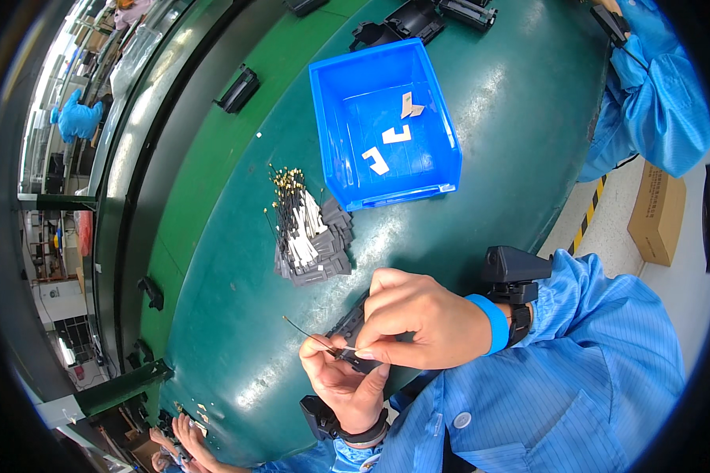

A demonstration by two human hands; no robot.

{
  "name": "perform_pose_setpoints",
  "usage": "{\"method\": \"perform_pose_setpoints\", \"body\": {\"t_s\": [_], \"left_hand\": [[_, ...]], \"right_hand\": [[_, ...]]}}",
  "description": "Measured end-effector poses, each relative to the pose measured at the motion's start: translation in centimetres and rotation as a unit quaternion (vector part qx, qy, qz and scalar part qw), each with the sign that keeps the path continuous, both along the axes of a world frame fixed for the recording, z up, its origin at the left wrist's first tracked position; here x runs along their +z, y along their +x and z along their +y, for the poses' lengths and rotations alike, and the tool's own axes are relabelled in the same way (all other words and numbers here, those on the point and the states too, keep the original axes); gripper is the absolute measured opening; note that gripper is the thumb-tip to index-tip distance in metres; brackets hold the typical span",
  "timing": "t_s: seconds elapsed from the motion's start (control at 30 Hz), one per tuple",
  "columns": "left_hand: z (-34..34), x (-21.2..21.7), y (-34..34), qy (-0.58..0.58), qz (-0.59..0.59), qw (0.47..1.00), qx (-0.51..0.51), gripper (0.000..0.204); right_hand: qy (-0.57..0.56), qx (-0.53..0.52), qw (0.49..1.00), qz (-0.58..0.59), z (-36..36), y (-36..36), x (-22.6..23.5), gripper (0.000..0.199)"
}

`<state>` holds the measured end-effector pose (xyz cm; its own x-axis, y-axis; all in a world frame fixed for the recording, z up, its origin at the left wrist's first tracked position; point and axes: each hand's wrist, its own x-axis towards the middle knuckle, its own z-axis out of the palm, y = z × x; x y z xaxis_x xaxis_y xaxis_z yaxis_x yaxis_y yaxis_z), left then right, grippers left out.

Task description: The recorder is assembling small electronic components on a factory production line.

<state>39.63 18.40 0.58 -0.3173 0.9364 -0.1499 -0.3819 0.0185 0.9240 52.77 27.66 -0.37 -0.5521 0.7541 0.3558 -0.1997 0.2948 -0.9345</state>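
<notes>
My left hand (pixel 345 388) grips a black plastic part (pixel 347 323) from below, with its thumb and fingers curled round it. Over the same part, my right hand (pixel 418 319) closes its thumb and forefinger on the light-coloured end of a thin black cable (pixel 298 326). The cable's free end has a small gold tip and sticks out to the left. The fingers hide much of the part and of the cable's pinched end. Farther off lies a bundle of similar cables (pixel 300 225) with white ends and gold tips, on a pile of dark grey pieces (pixel 323 268).
A blue bin (pixel 450 177) with several white and tan cut pieces stands beyond the bundle. Black plastic housings (pixel 410 22) lie at the far edge, another (pixel 238 89) on the green belt. Co-workers' blue sleeves (pixel 655 102) and hands (pixel 188 437) show at right and lower left.
</notes>
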Motion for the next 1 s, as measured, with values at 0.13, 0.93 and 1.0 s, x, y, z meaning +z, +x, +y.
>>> {"method": "perform_pose_setpoints", "body": {"t_s": [0.13, 0.93, 1.0], "left_hand": [[0.03, 0.04, 0.04, 0.002, 0.005, 1.000, 0.000, 0.064], [-0.03, -0.36, -0.36, 0.001, -0.029, 1.000, -0.007, 0.065], [-0.03, -0.33, -0.38, 0.004, -0.030, 0.999, -0.014, 0.065]], "right_hand": [[0.004, -0.001, 1.000, 0.000, 0.01, -0.01, 0.01, 0.002], [0.035, -0.011, 0.999, -0.007, -0.09, -0.23, -0.09, 0.001], [0.035, -0.010, 0.999, -0.007, -0.07, -0.23, -0.07, 0.001]]}}
